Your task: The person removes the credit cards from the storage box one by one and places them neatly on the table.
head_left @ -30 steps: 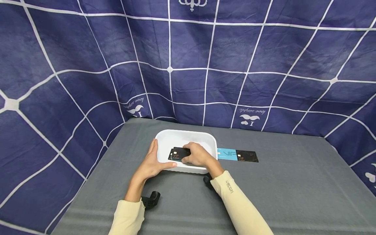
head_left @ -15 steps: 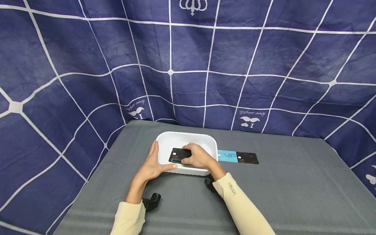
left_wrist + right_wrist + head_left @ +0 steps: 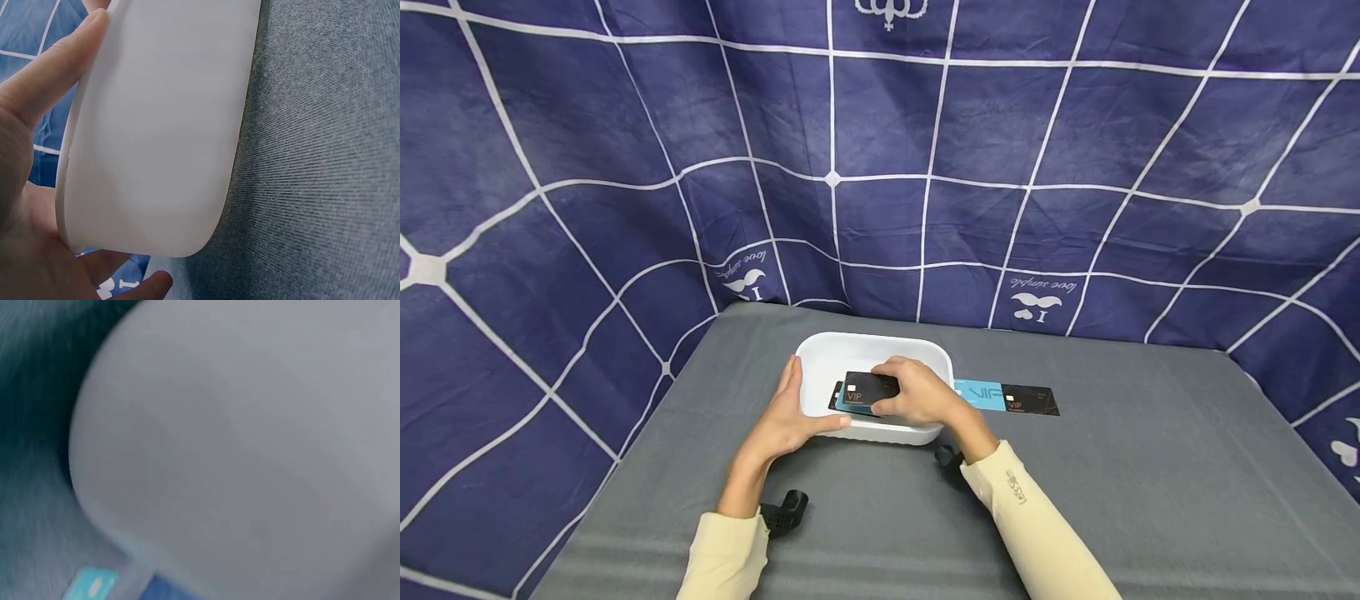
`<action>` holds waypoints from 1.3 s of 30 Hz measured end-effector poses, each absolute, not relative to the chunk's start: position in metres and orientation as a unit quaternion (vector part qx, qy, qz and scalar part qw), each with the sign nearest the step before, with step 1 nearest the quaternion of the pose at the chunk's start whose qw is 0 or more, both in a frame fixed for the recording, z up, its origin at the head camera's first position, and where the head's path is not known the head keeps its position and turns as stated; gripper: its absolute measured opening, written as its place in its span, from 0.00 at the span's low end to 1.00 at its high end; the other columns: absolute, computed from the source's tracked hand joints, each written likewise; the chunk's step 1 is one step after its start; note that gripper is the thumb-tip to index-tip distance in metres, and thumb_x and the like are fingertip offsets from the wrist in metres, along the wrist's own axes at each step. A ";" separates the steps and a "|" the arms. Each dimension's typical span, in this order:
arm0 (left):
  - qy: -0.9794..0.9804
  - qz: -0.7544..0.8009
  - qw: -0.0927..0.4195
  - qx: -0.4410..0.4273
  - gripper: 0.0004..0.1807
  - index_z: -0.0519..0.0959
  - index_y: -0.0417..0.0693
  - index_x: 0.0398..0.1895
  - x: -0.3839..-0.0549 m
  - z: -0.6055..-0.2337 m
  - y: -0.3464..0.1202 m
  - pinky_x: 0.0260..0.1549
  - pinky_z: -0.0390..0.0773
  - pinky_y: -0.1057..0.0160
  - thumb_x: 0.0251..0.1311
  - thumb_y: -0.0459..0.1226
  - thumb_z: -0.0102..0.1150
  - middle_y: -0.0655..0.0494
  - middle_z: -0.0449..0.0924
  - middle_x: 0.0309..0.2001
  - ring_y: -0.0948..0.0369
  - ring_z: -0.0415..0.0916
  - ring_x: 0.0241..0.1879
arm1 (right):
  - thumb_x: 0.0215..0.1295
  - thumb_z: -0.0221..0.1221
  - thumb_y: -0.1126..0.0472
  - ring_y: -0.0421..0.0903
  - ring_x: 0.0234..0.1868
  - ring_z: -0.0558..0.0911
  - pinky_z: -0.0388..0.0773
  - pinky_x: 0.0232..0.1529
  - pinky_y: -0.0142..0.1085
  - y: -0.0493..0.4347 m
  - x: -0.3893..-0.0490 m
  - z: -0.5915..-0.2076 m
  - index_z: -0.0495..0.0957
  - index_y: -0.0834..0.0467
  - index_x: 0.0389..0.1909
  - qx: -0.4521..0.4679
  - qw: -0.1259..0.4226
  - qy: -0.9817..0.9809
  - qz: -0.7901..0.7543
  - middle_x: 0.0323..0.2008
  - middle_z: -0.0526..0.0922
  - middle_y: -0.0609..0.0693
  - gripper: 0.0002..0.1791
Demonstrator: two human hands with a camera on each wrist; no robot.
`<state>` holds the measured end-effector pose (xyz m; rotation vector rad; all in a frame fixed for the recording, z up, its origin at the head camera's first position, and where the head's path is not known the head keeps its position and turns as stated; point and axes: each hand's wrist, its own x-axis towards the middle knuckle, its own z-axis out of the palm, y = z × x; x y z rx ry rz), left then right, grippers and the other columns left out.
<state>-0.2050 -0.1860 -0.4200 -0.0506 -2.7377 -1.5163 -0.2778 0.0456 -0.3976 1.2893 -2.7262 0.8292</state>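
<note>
A white plastic box stands on the grey cloth. My left hand rests around its front left corner, thumb straight along the front rim and fingers spread along the left end. Reaching in over the right front, my right hand pinches a black VIP card at its right edge. Beneath it show a blue card and the edge of another dark card; how many lie there is hidden. The right wrist view shows mostly the blurred box wall, not the hand.
Right of the box lie a light blue VIP card and a black VIP card, end to end on the grey cloth. A blue curtain with white lines hangs behind and to the left.
The right hand has shifted a little right and up, taking the black card with it. The blue card below now shows more. The left hand keeps its place on the box.
</note>
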 end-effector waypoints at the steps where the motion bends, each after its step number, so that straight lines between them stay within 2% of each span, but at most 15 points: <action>1: -0.876 -0.483 0.005 -0.015 0.73 0.32 0.35 0.77 -0.205 -0.420 -0.186 0.70 0.44 0.45 0.43 0.48 0.80 0.40 0.28 0.78 0.46 0.32 0.76 | 0.51 0.72 0.57 0.44 0.40 0.77 0.74 0.44 0.37 0.050 -0.277 -0.395 0.81 0.63 0.53 0.412 0.007 -0.870 0.270 0.42 0.82 0.50 0.26; 13: -0.878 -0.478 0.010 -0.020 0.74 0.32 0.34 0.77 -0.208 -0.419 -0.186 0.71 0.42 0.48 0.42 0.47 0.80 0.40 0.28 0.78 0.47 0.31 0.76 | 0.51 0.73 0.60 0.45 0.44 0.78 0.75 0.50 0.43 0.107 -0.269 -0.376 0.79 0.65 0.55 0.399 0.017 -0.867 0.297 0.46 0.82 0.50 0.29; 17: -0.878 -0.478 0.013 -0.019 0.73 0.33 0.32 0.77 -0.207 -0.419 -0.186 0.71 0.41 0.48 0.42 0.47 0.80 0.38 0.29 0.78 0.47 0.31 0.76 | 0.54 0.72 0.60 0.47 0.49 0.78 0.73 0.54 0.45 0.114 -0.264 -0.376 0.77 0.66 0.58 0.399 0.026 -0.871 0.287 0.50 0.80 0.53 0.30; 25: -0.879 -0.477 0.004 -0.016 0.73 0.32 0.33 0.77 -0.206 -0.417 -0.185 0.71 0.42 0.47 0.42 0.47 0.80 0.38 0.29 0.78 0.47 0.31 0.76 | 0.57 0.70 0.63 0.50 0.53 0.77 0.72 0.55 0.49 0.137 -0.259 -0.384 0.75 0.66 0.59 0.398 0.054 -0.866 0.298 0.53 0.79 0.54 0.29; 30: -0.879 -0.476 0.006 -0.019 0.73 0.32 0.33 0.77 -0.207 -0.417 -0.185 0.71 0.42 0.47 0.43 0.47 0.80 0.39 0.28 0.78 0.47 0.31 0.76 | 0.57 0.71 0.64 0.49 0.56 0.76 0.70 0.58 0.48 0.156 -0.257 -0.387 0.75 0.65 0.60 0.401 0.056 -0.862 0.304 0.55 0.78 0.52 0.29; 39: -0.880 -0.474 -0.002 -0.015 0.74 0.32 0.33 0.77 -0.206 -0.417 -0.186 0.71 0.42 0.46 0.43 0.49 0.80 0.39 0.28 0.78 0.47 0.30 0.76 | 0.57 0.70 0.67 0.49 0.55 0.77 0.71 0.56 0.47 0.184 -0.254 -0.393 0.74 0.66 0.61 0.396 0.063 -0.869 0.290 0.54 0.79 0.52 0.30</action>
